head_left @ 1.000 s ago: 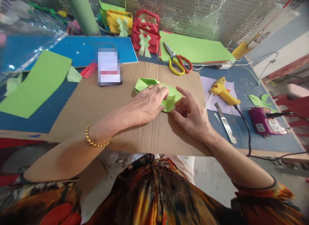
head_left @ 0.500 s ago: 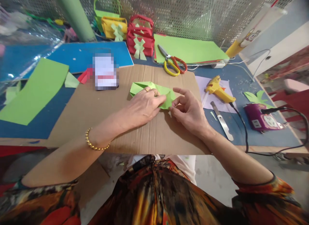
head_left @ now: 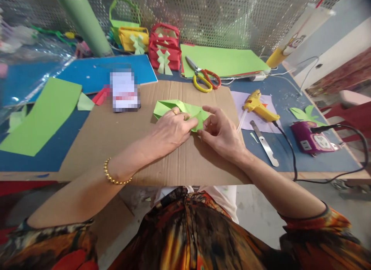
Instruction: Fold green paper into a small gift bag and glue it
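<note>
A folded piece of green paper (head_left: 185,106) with creased flaps lies on the cardboard sheet (head_left: 121,146), its left end standing open like a box. My left hand (head_left: 174,129) rests over its near side, fingers pressed onto the paper and hiding part of it. At the right end my right hand (head_left: 222,132) pinches the paper's edge between thumb and curled fingers, the forefinger stretched along the top. Right of that hand is a yellow hot glue gun (head_left: 259,107) on a pale purple sheet (head_left: 237,99).
Scissors (head_left: 203,77) lie beyond the paper, by stacked green sheets (head_left: 228,61). Small paper bags in red (head_left: 166,55) and yellow (head_left: 129,40) stand behind. A phone (head_left: 124,90) and green strip (head_left: 43,115) sit leftward; a metal blade (head_left: 265,144) and purple power socket (head_left: 313,140) rightward.
The view has shifted slightly. Both hands keep their places on the green paper, with the right fingers closing a little more at its right end.
</note>
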A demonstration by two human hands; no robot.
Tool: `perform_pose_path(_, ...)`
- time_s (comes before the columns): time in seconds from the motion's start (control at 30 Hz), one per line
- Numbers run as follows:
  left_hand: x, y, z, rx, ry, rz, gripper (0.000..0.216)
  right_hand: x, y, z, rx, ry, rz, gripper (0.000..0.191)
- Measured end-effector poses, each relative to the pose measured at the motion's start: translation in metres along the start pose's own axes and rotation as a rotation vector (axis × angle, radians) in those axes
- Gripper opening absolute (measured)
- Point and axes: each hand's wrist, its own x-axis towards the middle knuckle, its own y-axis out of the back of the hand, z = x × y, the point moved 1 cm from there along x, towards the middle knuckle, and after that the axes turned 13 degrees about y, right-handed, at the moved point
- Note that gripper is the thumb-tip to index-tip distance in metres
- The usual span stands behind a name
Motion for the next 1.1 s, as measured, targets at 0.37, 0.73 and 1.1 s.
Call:
perform_pose_path(0.37, -0.0008, 0.002, 0.0047, 0.023, -0.005, -0.019, 0.025, -0.0002, -0.0042, -0.0016, -0.1, 0.009, 0.004, 0.054)
perform_pose_path(0.73, -0.0023, -0.0017, 0.0004, -0.014, -0.034, 0.073, 0.029, 0.0053, 0.0037, 0.0056, 0.21, -0.119, -0.013, 0.041)
perform_pose_path(1.1, -0.0052, -0.001, -0.001, -0.057, 0.009, 0.044, 0.022, 0.0071, 0.0042, 0.0003, 0.183, -0.125, -0.083, 0.049)
